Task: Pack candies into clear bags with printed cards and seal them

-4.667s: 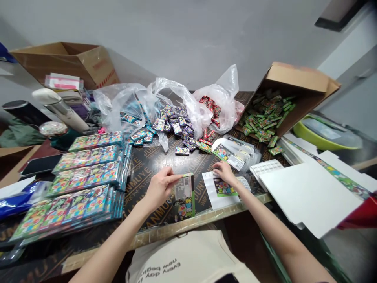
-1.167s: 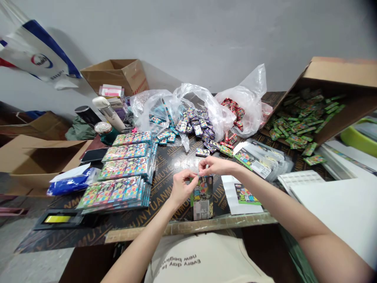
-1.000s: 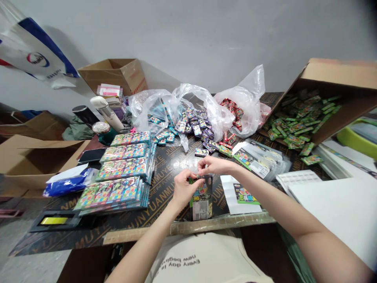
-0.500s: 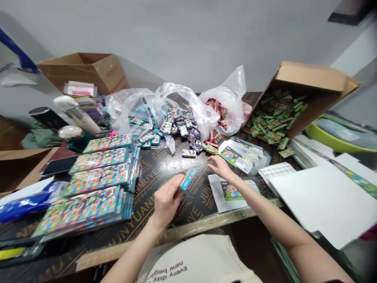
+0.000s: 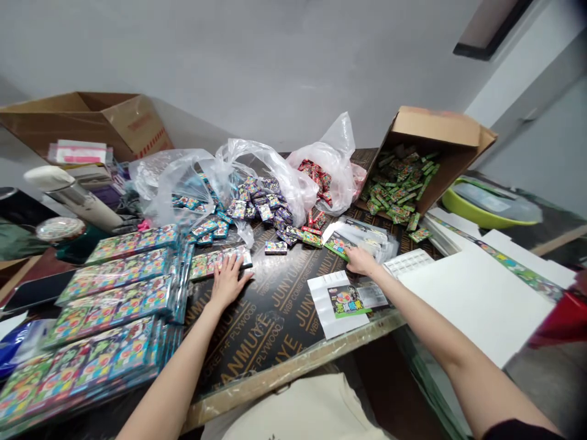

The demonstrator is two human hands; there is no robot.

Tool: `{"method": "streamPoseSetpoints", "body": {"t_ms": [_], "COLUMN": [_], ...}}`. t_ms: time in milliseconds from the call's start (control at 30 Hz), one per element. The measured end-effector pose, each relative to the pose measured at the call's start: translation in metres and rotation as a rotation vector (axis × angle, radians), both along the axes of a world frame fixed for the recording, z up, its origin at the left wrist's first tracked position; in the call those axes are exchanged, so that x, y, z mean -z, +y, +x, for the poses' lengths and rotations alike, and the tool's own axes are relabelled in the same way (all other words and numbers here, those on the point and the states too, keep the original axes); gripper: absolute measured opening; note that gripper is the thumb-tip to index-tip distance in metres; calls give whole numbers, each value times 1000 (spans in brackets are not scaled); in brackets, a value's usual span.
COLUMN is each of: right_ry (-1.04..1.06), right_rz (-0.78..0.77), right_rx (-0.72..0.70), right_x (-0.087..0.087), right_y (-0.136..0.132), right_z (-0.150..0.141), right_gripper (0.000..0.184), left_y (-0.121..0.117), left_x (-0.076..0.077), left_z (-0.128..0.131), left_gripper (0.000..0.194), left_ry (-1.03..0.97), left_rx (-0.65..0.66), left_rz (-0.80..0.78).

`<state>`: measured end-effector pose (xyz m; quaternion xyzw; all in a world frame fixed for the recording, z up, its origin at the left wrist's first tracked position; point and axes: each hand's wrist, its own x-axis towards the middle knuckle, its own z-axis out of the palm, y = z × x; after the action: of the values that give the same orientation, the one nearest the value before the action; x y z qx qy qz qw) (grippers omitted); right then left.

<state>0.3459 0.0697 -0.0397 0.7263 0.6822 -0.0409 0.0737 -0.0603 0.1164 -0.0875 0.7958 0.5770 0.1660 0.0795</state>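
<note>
- While the left hand (image 5: pixel 226 281) lies flat, fingers spread, its grip presses a filled pack (image 5: pixel 220 261) onto the worktop (image 5: pixel 275 305) rather than pinching it; the pack sits under the fingertips, just beside the rows of finished packs (image 5: pixel 123 278).
- To my eye the pack wants squaring against that neighbouring row with an even, flat push, so its edge does not ride up on the stack.
- Over on the other side, the right hand (image 5: pixel 361 260) rests with fingers loosely open on a pile of empty printed sleeves (image 5: pixel 358 238); lifting only the top one would take a light pinch at a corner.
- Just short of that hand lies a single sleeve (image 5: pixel 343 296) near the worktop's edge.
- Beyond both grips, clear bags (image 5: pixel 257 177) spill small boxes; one loose box (image 5: pixel 276 247) sits between the hands, in the path.
- Farther right, a tipped carton (image 5: pixel 431 146) holds green packets, and white sheets (image 5: pixel 477 293) lie nearer.
</note>
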Motion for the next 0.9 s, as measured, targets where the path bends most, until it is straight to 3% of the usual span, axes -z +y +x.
{"method": "streamPoseSetpoints", "body": {"t_ms": [133,267,333,400,433,533,633,733,900], "right_ry": [11,33,201,521,672,1024,1212,1234,1171], "right_rz": [49,218,376,488,467,332,387,501,328], "right_rx": [16,87,42,-136,-254,-487,-427,-273,-372], "right_x": [-18,-43,-50,-51,-50,-54,-66,-77,-78], "right_y": [-4,-17,-32,-55,-67,-92,-86,-63,-46], "right_z": [5,-13,-50,-104,-132,-197,-216,-210,-209], "right_gripper": [29,41,44,44,43,40,31,27,29], "left_y": [-2,-43,-64,-79,-84,-94,-105,-120,-135], "left_x": [-19,-47,-60,-70,-74,-80,-87,-94,-97], "left_z": [14,43,61,77,83,85,69,52,43], "left_gripper": [54,59,70,85,85,58,51,52,48], "left_ry": [-180,-637,-923,-1180,-1296,-1563,-1695,-1726,-1707], "left_rx": [-68,30,48,52,42,-80,-134,-56,-24], "left_rz": [-13,-105,-226,-327,-379,-571,-785,-926,-978]}}
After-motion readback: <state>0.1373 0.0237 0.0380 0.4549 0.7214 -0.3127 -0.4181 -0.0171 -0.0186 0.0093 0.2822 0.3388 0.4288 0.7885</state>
